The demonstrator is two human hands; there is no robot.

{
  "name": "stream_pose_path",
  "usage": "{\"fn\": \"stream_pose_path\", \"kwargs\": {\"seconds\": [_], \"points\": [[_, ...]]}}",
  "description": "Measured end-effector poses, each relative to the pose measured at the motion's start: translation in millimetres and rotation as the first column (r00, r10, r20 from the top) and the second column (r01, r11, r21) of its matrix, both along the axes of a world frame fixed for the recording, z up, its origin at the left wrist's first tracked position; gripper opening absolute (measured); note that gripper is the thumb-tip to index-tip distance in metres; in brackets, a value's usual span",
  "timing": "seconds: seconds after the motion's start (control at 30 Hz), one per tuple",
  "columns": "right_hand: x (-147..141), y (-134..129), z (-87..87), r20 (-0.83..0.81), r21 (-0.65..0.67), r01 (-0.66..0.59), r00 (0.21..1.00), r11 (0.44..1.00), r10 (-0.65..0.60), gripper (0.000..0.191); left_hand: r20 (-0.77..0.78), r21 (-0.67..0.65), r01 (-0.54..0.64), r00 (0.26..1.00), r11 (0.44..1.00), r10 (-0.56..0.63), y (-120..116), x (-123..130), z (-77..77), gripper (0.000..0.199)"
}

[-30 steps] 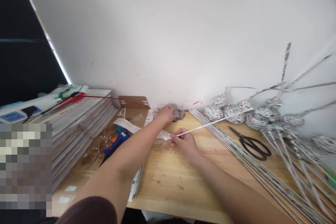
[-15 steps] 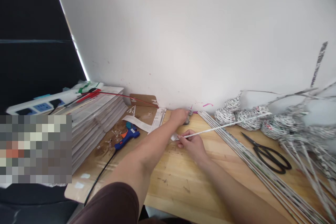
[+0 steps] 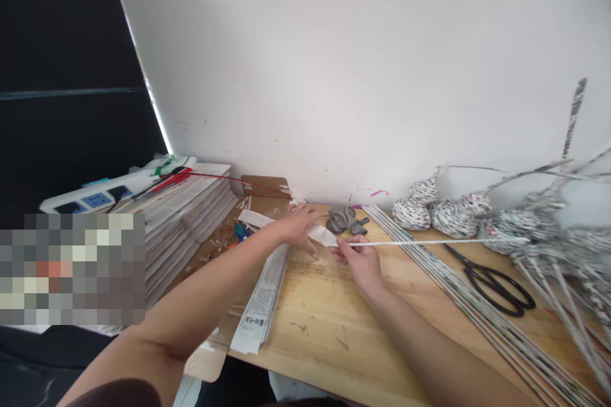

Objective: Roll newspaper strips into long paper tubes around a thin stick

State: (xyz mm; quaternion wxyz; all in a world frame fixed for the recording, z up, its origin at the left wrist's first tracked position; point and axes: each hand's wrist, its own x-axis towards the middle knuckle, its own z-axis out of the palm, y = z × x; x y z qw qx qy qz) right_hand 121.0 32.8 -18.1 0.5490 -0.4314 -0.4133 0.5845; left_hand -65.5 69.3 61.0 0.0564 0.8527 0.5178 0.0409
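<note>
My right hand (image 3: 360,264) pinches a thin rolled paper tube (image 3: 429,242) near its left end. The tube points right, over several other paper tubes, toward the woven pieces. At the pinch, a flat white paper strip (image 3: 323,235) sticks out to the left. My left hand (image 3: 300,227) hovers beside that strip with fingers spread, holding nothing that I can see. Below it lies a stack of cut newspaper strips (image 3: 267,299). Just behind my right hand is a crumpled grey lump (image 3: 346,220), perhaps cloth or a glove.
Several finished paper tubes (image 3: 458,296) lie diagonally on the right. Beside them are black scissors (image 3: 496,286) and woven paper pieces (image 3: 411,211) along the wall. Leftward are a partly hidden blue glue gun (image 3: 242,231), a tall paper stack (image 3: 191,229) and a power strip (image 3: 95,194).
My left hand has left the grey lump, moving left and nearer, and its fingers have opened. The tube has swung to nearly level. The newspaper strips beneath my left arm now show.
</note>
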Motion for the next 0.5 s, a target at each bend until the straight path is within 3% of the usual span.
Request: {"fn": "stream_pose_path", "kwargs": {"seconds": [0.1,0.2,0.37,0.5], "points": [[4,1,5.9,-0.009,0.000,0.059,0.998,0.998,-0.059,0.029,-0.120,0.115,-0.091,0.987,0.989,0.105,-4,-12,-9.6,0.054],[5,-1,9.6,0.009,-0.018,0.027,1.000,0.999,-0.027,0.027,-0.126,0.220,-0.211,0.962,0.952,0.243,4,-22,-10.3,0.023],[2,-6,9.5,0.089,-0.046,-0.064,0.994,0.997,0.068,0.023,-0.056,0.340,-0.331,0.927,0.880,0.370,25,-36,8.4,0.034],[0,-5,6.4,0.101,-0.057,-0.069,0.992,0.996,0.075,0.024,-0.033,0.353,-0.339,0.927,0.872,0.374,40,-40,12.1,0.043]]}}
